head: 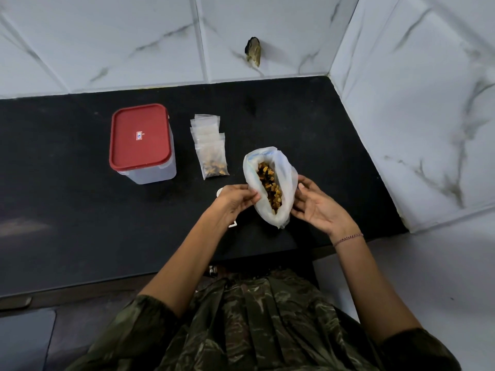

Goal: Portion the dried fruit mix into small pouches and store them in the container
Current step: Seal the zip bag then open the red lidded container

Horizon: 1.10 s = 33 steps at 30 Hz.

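The left hand [235, 196] pinches the near-left rim of the plastic bag [285, 180], fingers closed on the film. The right hand [318, 207] cups the other side, thumb on the rim. The bag sits on the black counter [80, 210], mouth spread upward, its long axis running away from the person, dried fruit mix [269, 187] showing inside.

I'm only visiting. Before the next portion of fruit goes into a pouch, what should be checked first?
1. The bag is held open by the left hand and right hand: ok.
2. Some fruit mix is left in the bag: ok.
3. Spare empty pouches lie beside the container: ok.
4. A pouch is picked up and opened for filling: not ok, both hands are on the bag.
5. The red lid is off the container: not ok, it is on.
6. The filled pouch is sealed: cannot tell.
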Available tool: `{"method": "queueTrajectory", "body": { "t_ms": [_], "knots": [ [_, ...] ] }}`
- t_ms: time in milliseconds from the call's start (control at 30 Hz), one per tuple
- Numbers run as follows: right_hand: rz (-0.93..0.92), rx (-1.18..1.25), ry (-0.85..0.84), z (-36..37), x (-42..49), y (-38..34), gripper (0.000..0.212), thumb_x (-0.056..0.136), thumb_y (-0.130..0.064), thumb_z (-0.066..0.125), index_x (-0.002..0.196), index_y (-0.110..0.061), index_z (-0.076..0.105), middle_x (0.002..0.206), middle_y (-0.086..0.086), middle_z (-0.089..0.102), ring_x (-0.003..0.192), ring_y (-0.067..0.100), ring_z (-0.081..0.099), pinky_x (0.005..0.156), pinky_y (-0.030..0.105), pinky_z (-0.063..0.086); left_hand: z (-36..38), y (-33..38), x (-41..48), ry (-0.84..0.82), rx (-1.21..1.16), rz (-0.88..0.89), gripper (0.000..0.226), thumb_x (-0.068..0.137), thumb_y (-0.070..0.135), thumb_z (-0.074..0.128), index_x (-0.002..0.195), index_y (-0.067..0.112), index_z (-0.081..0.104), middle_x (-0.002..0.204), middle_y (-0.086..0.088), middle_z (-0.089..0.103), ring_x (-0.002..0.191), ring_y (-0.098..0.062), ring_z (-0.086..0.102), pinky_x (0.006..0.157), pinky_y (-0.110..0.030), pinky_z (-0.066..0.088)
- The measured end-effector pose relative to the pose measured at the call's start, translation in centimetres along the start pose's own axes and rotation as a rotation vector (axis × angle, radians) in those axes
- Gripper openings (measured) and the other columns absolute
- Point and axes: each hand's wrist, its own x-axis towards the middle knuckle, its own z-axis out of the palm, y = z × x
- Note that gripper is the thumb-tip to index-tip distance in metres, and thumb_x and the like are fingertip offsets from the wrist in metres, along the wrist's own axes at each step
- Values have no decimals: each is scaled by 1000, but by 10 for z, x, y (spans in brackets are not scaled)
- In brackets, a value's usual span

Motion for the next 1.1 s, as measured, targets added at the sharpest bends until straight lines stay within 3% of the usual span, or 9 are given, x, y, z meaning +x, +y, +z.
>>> {"method": "queueTrajectory", "body": {
  "t_ms": [133,233,367,533,667,733,933,1033,1100],
  "knots": [
    [-54,-83,-3,1,-3,-7,45,83,-2,60,121,-26,53,105,2,67,98,17,65,78,35,58,-1,0,3,73,287,73,23,83,12,72,104,8,64,84,-4,63,67,-8,56,45,-16,45],
    [-83,-153,133,8,1,-14,49,82,2,63,124,-18,48,109,7,63,96,18,65,68,30,59,0,0,4,67,343,120,15,85,17,71,94,12,60,105,-9,65,87,-15,62,57,-21,51],
    [-7,-278,163,16,1,-21,47,78,-2,71,121,-4,53,110,11,66,95,19,67,70,29,59,9,-3,-1,55,296,120,22,96,13,56,115,7,46,121,-16,57,104,-25,62,55,-28,57],
    [-71,-592,379,23,6,-23,30,73,-8,79,98,-9,63,91,6,69,81,15,67,65,25,55,13,-1,-3,121,326,226,28,98,10,50,122,6,37,117,-13,49,89,-22,61,45,-27,56],
    [-239,-964,605,29,7,-18,14,79,-13,71,78,-16,58,78,-1,61,70,10,62,57,22,51,13,2,-1,213,441,296,27,95,10,52,118,6,39,101,-16,57,55,-14,59,40,-23,52],
    [-317,-1030,651,31,7,-14,13,81,-15,68,78,-16,55,76,-3,58,66,7,58,52,19,46,14,2,-1,232,424,305,28,96,13,53,120,7,39,91,-11,57,55,-12,57,42,-24,52],
    [-73,-194,371,41,2,-18,9,87,-11,63,95,-13,59,86,4,63,71,9,58,47,15,46,12,2,-11,32,-195,-2,35,98,28,40,121,6,54,109,-15,62,91,-25,63,65,-38,55],
    [-27,74,261,40,-2,-19,13,88,-4,60,94,-15,58,88,6,63,72,12,57,51,20,49,9,-2,-14,-62,-441,-21,32,94,15,35,111,0,57,102,-16,60,87,-26,61,71,-37,56],
    [-21,107,225,41,-2,-19,22,87,-3,59,100,-21,57,95,5,64,82,16,61,62,31,52,11,-5,-17,-119,-435,17,26,90,-2,34,100,2,57,94,-14,58,82,-22,59,67,-31,59]
  ]
}}
